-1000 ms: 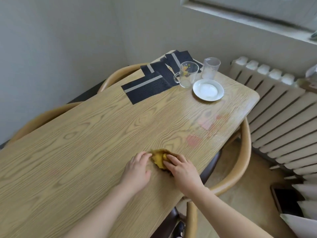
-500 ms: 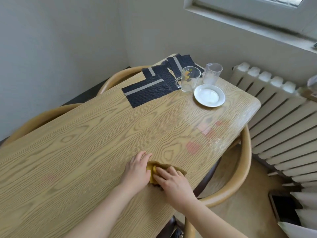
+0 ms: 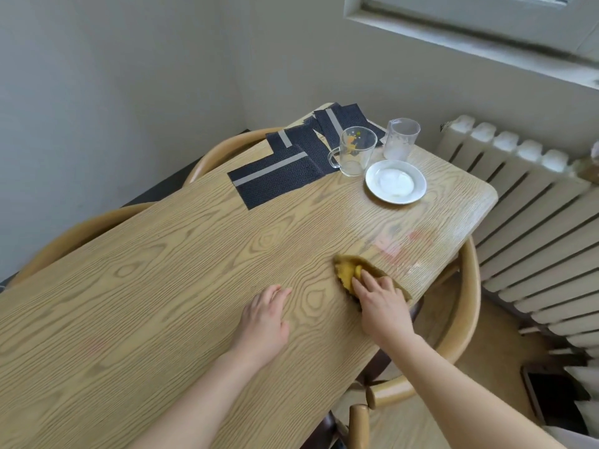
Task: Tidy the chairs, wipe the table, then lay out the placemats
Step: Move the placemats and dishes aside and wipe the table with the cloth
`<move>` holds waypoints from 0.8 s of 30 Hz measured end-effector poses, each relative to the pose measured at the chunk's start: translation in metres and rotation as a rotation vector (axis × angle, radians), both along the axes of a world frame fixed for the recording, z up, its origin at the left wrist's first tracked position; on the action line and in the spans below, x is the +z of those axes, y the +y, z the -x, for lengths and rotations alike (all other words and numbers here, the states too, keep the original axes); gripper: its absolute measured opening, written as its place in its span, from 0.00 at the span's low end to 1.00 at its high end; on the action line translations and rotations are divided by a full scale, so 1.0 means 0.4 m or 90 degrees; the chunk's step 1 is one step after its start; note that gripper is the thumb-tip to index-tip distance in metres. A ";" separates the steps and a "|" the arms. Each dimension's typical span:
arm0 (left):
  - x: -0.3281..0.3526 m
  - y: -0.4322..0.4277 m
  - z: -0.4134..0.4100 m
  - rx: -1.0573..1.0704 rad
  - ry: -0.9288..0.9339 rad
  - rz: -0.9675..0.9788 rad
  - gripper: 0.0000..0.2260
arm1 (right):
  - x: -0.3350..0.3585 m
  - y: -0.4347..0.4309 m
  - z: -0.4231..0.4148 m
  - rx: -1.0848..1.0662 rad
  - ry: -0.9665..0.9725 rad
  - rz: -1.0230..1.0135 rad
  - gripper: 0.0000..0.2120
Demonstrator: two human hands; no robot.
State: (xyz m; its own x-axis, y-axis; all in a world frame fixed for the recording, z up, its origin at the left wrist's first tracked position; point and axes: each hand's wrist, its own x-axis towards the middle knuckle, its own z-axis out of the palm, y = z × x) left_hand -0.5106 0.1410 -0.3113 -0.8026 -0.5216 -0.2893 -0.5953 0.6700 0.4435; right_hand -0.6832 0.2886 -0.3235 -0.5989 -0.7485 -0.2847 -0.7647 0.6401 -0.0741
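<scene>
While your right hand [image 3: 384,306] presses the crumpled mustard-yellow wiping cloth [image 3: 347,272] onto the light oak-grain tabletop [image 3: 194,270], check where the pale pink smears [image 3: 393,249] lie. They sit just beyond the cloth, further from you and slightly to the right, towards the rounded far corner. The cloth's long axis runs diagonally, from its far-left tip to the near-right table edge, roughly square to that direction. The fingers lie close together, flat on top of the cloth, and do not pinch it. Your left hand [image 3: 264,319] rests beside it with fingers spread on bare wood and holds nothing. The right hand is the nearer one to the smears, so the next stroke probably goes forward and right.

Keep the stroke short of the white ceramic saucer [image 3: 418,187], the clear glass mug [image 3: 356,153] and the frosted plastic cup [image 3: 402,137]. The dark navy woven placemats [image 3: 275,179] lie overlapped at the far left, not yet laid out. A curved pale wooden chair [image 3: 469,303] stands just beside the right edge, and a white ribbed radiator [image 3: 534,228] lines the wall.
</scene>
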 end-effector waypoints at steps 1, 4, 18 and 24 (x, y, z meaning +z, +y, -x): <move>0.001 0.001 0.005 0.001 0.002 0.004 0.26 | 0.002 -0.004 -0.024 0.031 -0.013 0.009 0.28; 0.004 0.004 0.027 0.004 0.012 0.023 0.26 | 0.001 -0.008 -0.101 0.166 -0.064 0.026 0.28; 0.016 0.043 0.091 0.006 0.018 0.017 0.26 | 0.001 0.020 0.113 0.005 -0.070 0.002 0.30; 0.027 0.051 0.081 0.044 0.005 0.017 0.25 | -0.005 0.010 -0.004 0.166 -0.142 0.033 0.31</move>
